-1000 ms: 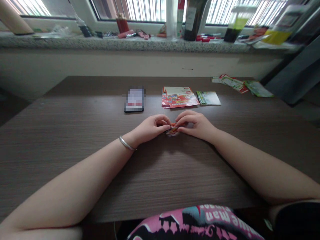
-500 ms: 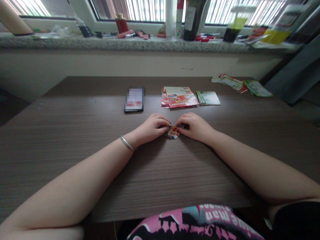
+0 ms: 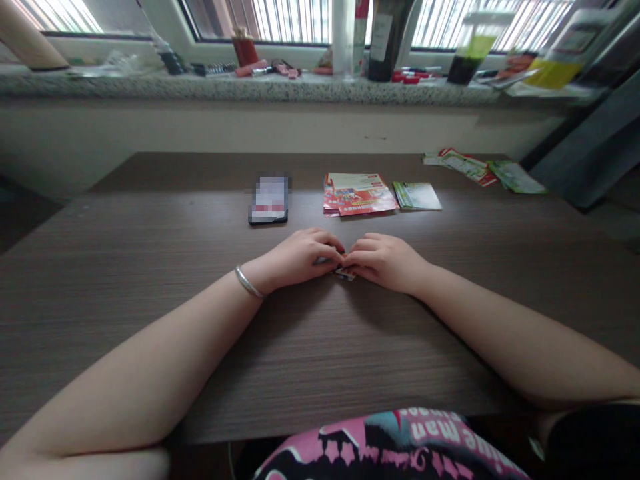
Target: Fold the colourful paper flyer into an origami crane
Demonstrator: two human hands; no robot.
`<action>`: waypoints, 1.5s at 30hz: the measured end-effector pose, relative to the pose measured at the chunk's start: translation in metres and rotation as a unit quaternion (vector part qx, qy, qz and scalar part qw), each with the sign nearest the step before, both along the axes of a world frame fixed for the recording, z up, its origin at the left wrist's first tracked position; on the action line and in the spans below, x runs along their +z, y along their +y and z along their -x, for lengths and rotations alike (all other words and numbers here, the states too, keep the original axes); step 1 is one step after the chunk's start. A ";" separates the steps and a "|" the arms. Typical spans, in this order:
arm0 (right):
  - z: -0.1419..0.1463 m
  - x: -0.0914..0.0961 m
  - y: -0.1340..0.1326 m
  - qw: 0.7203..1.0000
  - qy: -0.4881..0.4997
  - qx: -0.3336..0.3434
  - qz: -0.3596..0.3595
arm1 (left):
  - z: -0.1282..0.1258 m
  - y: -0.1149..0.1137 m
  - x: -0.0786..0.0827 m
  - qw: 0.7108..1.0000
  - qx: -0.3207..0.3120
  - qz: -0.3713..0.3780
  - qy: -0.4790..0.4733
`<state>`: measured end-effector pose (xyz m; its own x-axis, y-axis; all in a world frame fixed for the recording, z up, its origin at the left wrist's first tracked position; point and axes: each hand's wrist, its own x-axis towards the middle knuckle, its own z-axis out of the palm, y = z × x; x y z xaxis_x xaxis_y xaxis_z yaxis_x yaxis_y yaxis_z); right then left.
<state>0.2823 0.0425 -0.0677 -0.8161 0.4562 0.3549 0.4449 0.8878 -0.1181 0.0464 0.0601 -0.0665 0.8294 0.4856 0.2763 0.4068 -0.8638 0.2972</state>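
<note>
A small folded piece of printed paper (image 3: 346, 273) lies at the middle of the wooden table, mostly covered by my fingers. My left hand (image 3: 307, 259), with a silver bangle on its wrist, pinches the paper from the left. From the right, my right hand (image 3: 385, 261) has its fingers closed on the same paper. The fingertips of both hands meet over it, so only its near edge shows. Beyond the hands lies a stack of red and cream leaflets (image 3: 360, 195).
A phone (image 3: 270, 200) lies left of the leaflets, its screen blurred. Right of them sits a small stack of green and white papers (image 3: 419, 196). More leaflets (image 3: 467, 167) are at the far right corner. Bottles and small items line the stone windowsill (image 3: 300, 90).
My right hand has shifted slightly left and nearer to me, over the paper. Its fingertips now touch those of my left hand, and less of the printed face shows.
</note>
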 end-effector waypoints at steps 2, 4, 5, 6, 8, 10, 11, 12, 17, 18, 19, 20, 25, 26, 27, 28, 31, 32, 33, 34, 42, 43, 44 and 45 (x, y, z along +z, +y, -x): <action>0.001 0.000 -0.001 1.000 -0.011 0.015 -0.015 | 0.001 -0.001 0.005 1.000 -0.001 -0.004 0.018; 0.001 0.002 -0.003 0.999 -0.022 0.019 -0.023 | 0.001 -0.001 0.008 1.000 -0.001 -0.004 0.029; 0.001 0.003 -0.003 0.999 -0.030 0.022 -0.024 | 0.002 -0.001 0.008 0.999 0.000 -0.002 0.034; 0.002 0.004 -0.004 0.999 -0.037 0.025 -0.025 | 0.002 -0.001 0.009 0.999 0.000 0.000 0.040; 0.002 0.008 -0.005 0.998 -0.055 0.034 -0.026 | 0.002 -0.002 0.009 0.999 0.001 0.004 0.048; 0.002 0.011 -0.006 0.996 -0.073 0.039 -0.026 | 0.002 -0.002 0.009 0.999 0.003 0.006 0.052; 0.002 0.013 -0.007 0.996 -0.080 0.039 -0.025 | 0.002 -0.002 0.009 0.999 0.004 0.006 0.052; 0.002 0.015 -0.007 0.995 -0.088 0.038 -0.023 | 0.002 -0.003 0.010 0.999 0.005 0.006 0.052; 0.002 0.019 -0.011 0.992 -0.120 0.034 -0.009 | 0.002 -0.005 0.012 0.998 0.015 0.008 0.057; 0.001 0.019 -0.011 0.992 -0.121 0.034 -0.006 | 0.002 -0.006 0.012 0.998 0.017 0.008 0.058; 0.001 0.019 -0.010 0.992 -0.120 0.035 -0.003 | 0.002 -0.006 0.012 0.998 0.021 0.007 0.058; 0.000 0.019 -0.009 0.992 -0.118 0.036 -0.002 | 0.002 -0.007 0.012 0.998 0.026 0.005 0.059; -0.006 0.015 0.002 0.996 -0.088 0.024 -0.023 | -0.001 -0.011 0.007 0.996 0.062 -0.055 0.032; -0.008 0.014 0.004 0.996 -0.085 0.016 -0.029 | -0.003 -0.012 0.006 0.995 0.063 -0.070 0.019; -0.009 0.014 0.007 0.996 -0.084 0.006 -0.032 | -0.004 -0.013 0.005 0.995 0.057 -0.076 0.009; -0.010 0.013 0.009 0.996 -0.083 -0.004 -0.033 | -0.005 -0.014 0.005 0.996 0.045 -0.070 0.002; -0.014 0.010 0.012 0.996 -0.078 -0.031 -0.027 | -0.008 -0.015 0.005 1.000 0.001 -0.025 0.004; -0.014 0.009 0.013 0.996 -0.077 -0.039 -0.025 | -0.008 -0.015 0.005 1.000 -0.013 -0.011 0.006; -0.015 0.008 0.013 0.996 -0.077 -0.048 -0.024 | -0.008 -0.014 0.006 1.000 -0.025 0.001 0.008; -0.015 0.007 0.013 0.995 -0.077 -0.055 -0.024 | -0.007 -0.014 0.007 0.999 -0.036 0.009 0.011; -0.015 0.006 0.016 0.996 -0.048 -0.073 0.030 | -0.008 -0.018 0.015 0.998 -0.044 -0.017 0.042; -0.015 0.005 0.016 0.996 -0.038 -0.074 0.043 | -0.008 -0.019 0.016 0.998 -0.042 -0.020 0.048; -0.015 0.005 0.017 0.995 -0.027 -0.075 0.055 | -0.009 -0.020 0.017 0.997 -0.041 -0.022 0.055; -0.014 0.004 0.018 0.995 -0.015 -0.077 0.066 | -0.009 -0.021 0.017 0.997 -0.039 -0.026 0.060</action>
<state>0.2964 0.0604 -0.0636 -0.7425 0.6173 0.2601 0.5789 0.7867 -0.2147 0.0554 0.0389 -0.0490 0.8929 0.4054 0.1956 0.3670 -0.9073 0.2052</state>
